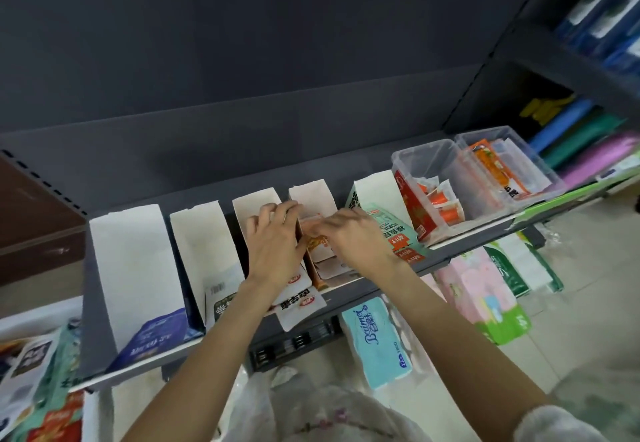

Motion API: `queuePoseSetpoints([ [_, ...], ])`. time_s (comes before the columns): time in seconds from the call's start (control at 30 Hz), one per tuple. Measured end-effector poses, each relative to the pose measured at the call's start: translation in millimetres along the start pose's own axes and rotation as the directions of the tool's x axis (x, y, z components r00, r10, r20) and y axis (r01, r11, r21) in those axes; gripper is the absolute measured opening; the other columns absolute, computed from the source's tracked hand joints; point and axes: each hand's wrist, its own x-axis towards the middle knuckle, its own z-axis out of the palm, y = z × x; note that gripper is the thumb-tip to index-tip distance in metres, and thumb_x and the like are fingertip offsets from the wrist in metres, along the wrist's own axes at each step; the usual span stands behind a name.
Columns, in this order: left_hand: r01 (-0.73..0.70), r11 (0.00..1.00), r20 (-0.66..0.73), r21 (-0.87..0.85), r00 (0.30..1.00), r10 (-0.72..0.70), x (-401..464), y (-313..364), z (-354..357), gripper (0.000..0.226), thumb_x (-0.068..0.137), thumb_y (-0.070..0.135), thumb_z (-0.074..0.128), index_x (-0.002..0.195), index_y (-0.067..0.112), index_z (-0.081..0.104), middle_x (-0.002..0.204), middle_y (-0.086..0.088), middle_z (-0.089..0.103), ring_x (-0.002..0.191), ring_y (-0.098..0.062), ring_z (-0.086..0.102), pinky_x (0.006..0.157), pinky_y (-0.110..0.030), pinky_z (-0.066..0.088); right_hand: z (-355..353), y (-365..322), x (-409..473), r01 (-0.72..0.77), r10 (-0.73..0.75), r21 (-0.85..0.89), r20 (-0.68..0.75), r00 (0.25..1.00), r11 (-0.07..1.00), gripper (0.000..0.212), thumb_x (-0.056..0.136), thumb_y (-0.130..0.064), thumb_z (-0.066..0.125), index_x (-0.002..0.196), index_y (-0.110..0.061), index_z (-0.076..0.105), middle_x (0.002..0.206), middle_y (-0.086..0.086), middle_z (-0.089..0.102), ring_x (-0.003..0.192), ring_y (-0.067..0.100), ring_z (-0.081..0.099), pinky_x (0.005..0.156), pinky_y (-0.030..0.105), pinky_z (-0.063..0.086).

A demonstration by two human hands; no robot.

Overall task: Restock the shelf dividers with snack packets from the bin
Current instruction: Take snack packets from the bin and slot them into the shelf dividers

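Hands at centre frame, both working on one cardboard shelf divider (313, 199).
My left hand (273, 249) grips the divider's wall, fingers curled over its top edge; my right hand (349, 237) pinches an orange snack packet (317, 244) inside that divider.

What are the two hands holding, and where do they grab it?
The left hand grips the top edge of a white divider box. The right hand rests on the orange snack packets inside; whether it pinches one cannot be told.
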Motion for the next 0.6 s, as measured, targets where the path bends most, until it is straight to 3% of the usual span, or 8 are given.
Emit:
queuePoseSetpoints([
  [0.07, 0.003, 1.000, 0.017, -0.008, 1.000, -0.003, -1, -3, 2, 0.052, 0.089, 0.038, 0.059, 0.136, 0.020, 0.049, 0.141, 0.006, 0.047, 0.126, -0.021, 0.036, 0.093, -0.033, 0.020, 3, -3, -8, -0.005, 0.001, 0.047, 0.082, 0.997, 0.999, 0.037, 0.069, -0.003, 0.063, 0.100, -0.022, 0.072, 0.091, -0.002, 0.073, 0.082, 0.023, 0.067, 0.076, 0.036, 0.052],
  [0.17, -0.001, 0.994, 0.003, -0.111, 1.000, 0.002, -7, -2, -3, 0.051, 0.088, 0.034, 0.060, 0.136, 0.018, 0.050, 0.139, 0.003, 0.050, 0.129, -0.020, 0.035, 0.101, -0.034, 0.022, -7, -6, -27, -0.129, 0.131, 0.256, 0.008, 0.991, 0.958, 0.043, 0.068, 0.008, 0.060, 0.105, -0.012, 0.070, 0.104, 0.003, 0.071, 0.094, 0.027, 0.065, 0.085, 0.043, 0.053],
  [0.23, 0.038, 0.970, -0.064, -0.239, 0.996, -0.055, -17, 2, -14, 0.045, 0.087, 0.029, 0.062, 0.130, 0.019, 0.055, 0.129, 0.002, 0.058, 0.125, -0.020, 0.041, 0.101, -0.034, 0.027, -19, -10, -39, -0.192, 0.244, 0.428, -0.071, 0.967, 0.883, 0.041, 0.073, 0.007, 0.051, 0.104, -0.011, 0.070, 0.103, 0.004, 0.070, 0.092, 0.026, 0.064, 0.081, 0.041, 0.054],
  [0.3, 0.111, 0.916, -0.096, -0.386, 0.982, -0.160, -35, 3, -30, 0.035, 0.087, 0.027, 0.060, 0.123, 0.022, 0.059, 0.110, 0.007, 0.067, 0.110, -0.017, 0.054, 0.099, -0.036, 0.035, -31, -19, -50, -0.164, 0.292, 0.545, -0.155, 0.944, 0.822, 0.036, 0.077, 0.003, 0.047, 0.101, -0.011, 0.070, 0.097, 0.004, 0.071, 0.084, 0.022, 0.065, 0.072, 0.037, 0.055],
  [0.37, 0.148, 0.876, -0.117, -0.460, 0.967, -0.225, -60, -1, -47, 0.031, 0.086, 0.035, 0.051, 0.114, 0.026, 0.061, 0.085, 0.016, 0.068, 0.084, -0.009, 0.063, 0.094, -0.040, 0.043, -39, -33, -58, -0.060, 0.242, 0.617, -0.216, 0.946, 0.784, 0.032, 0.081, 0.003, 0.046, 0.096, -0.012, 0.070, 0.091, 0.001, 0.071, 0.080, 0.016, 0.066, 0.067, 0.031, 0.054],
  [0.43, 0.178, 0.881, -0.149, -0.438, 0.952, -0.267, -93, -12, -59, 0.030, 0.085, 0.041, 0.047, 0.106, 0.026, 0.063, 0.069, 0.019, 0.062, 0.068, -0.003, 0.060, 0.087, -0.037, 0.046, -42, -54, -63, 0.044, 0.145, 0.673, -0.223, 0.964, 0.738, 0.032, 0.082, 0.002, 0.042, 0.091, -0.014, 0.069, 0.083, -0.002, 0.069, 0.074, 0.009, 0.066, 0.063, 0.025, 0.052],
  [0.6, 0.308, 0.910, -0.150, -0.276, 0.922, -0.357, -196, -60, -85, 0.027, 0.085, 0.036, 0.049, 0.100, 0.026, 0.069, 0.064, 0.022, 0.050, 0.064, 0.001, 0.047, 0.067, -0.017, 0.036, -26, -131, -63, 0.236, -0.188, 0.704, -0.147, 0.971, 0.670, 0.032, 0.079, -0.003, 0.040, 0.082, -0.014, 0.070, 0.075, -0.004, 0.066, 0.067, 0.008, 0.061, 0.060, 0.020, 0.046],
])
